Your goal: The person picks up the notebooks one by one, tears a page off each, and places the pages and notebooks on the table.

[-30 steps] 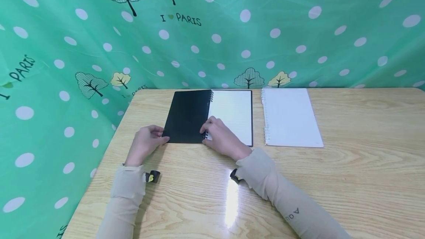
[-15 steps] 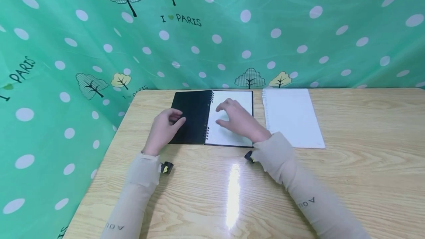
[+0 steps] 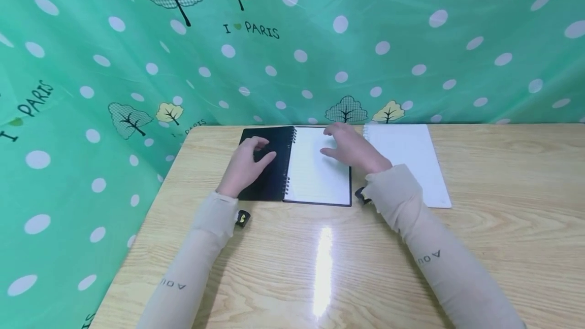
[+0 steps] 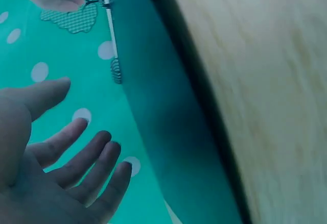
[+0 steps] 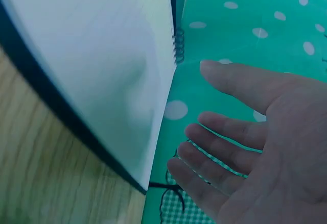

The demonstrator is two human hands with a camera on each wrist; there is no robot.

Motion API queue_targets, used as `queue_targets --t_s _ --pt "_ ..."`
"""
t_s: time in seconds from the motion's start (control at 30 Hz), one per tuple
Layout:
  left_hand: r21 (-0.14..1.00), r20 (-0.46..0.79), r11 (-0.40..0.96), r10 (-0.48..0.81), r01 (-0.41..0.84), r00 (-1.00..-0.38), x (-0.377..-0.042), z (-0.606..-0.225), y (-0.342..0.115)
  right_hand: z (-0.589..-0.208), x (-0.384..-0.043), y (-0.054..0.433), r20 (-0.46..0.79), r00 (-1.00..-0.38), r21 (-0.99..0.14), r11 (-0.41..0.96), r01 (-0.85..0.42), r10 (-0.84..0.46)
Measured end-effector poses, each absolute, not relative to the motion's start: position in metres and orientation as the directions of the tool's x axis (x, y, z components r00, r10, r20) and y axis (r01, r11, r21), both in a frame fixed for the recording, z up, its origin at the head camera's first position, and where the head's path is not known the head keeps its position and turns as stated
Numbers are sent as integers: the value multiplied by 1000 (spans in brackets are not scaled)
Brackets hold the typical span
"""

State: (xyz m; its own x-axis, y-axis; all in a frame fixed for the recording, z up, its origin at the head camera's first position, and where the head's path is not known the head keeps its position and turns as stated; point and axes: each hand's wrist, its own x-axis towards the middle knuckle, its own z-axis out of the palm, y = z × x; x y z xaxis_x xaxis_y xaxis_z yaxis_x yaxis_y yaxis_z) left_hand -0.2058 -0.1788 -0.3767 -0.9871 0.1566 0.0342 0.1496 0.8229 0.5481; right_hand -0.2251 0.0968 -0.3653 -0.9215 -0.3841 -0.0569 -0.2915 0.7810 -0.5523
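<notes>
A spiral notebook lies opened flat on the table, its black cover (image 3: pixel 274 179) to the left and a lined white page (image 3: pixel 311 176) to the right of the coil. Over the black cover hovers my left hand (image 3: pixel 244 166), fingers relaxed and apart, holding nothing. My right hand (image 3: pixel 354 149) is above the right edge of the white page, thumb and fingers spread with nothing between them. In both wrist views, a gap shows between the hand and the notebook. Part of the page's right edge is hidden behind the right hand.
A second notebook, white with a white coil (image 3: pixel 407 151), lies just right of the first, partly covered by the right forearm. Behind the wooden table (image 3: pixel 274 268) hangs a green dotted curtain (image 3: pixel 256 80). A bright reflection shows on the tabletop.
Both hands have left the notebook's lower edge and coil. The left has moved up and right over the black cover; the right has moved up and right across the white page. The notebook stays put.
</notes>
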Motion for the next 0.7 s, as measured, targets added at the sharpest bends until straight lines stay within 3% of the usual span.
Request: queue_targets --t_s 0.23,0.5,0.7 --pt "429 -15 888 190 165 -982 -215 -385 -172 -377 -240 108 -55 -922 -536 791 -296 -382" --pt "473 -130 839 370 270 -920 -225 -392 -181 -388 -248 113 -108 -897 -524 791 -315 -429" --pt "431 -196 841 440 326 -876 -228 -393 -182 -397 -249 115 -172 -890 -496 817 -293 -423"
